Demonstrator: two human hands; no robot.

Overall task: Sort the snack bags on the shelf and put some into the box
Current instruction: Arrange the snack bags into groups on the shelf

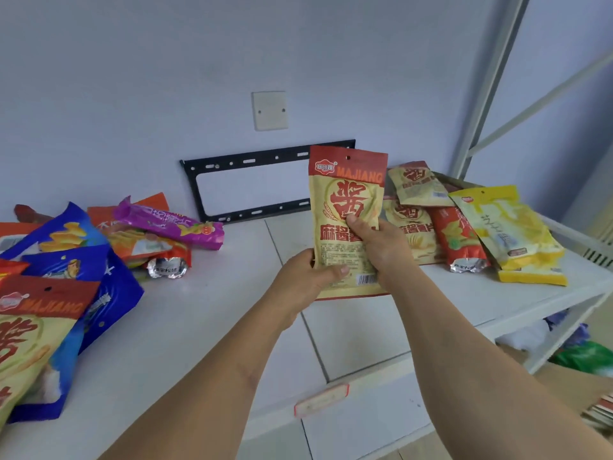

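A beige and red snack bag marked MAJIANG (348, 194) stands upright above the white shelf (205, 313), held by both hands. My left hand (305, 280) grips its lower left edge, thumb across the front. My right hand (378, 247) grips its lower right side, thumb on the front. On the right lies a pile of bags: two more beige ones (416, 189), a red bag (459, 240) and yellow bags (510, 227). On the left lies a mixed pile with blue bags (66, 247), a purple bag (169, 224) and another MAJIANG bag (30, 330).
A black metal bracket (262, 180) leans against the wall behind the shelf, under a white wall plate (269, 110). The shelf's grey upright posts (491, 88) rise at the right. A cardboard box edge (570, 386) and a green bag (587, 360) show below right.
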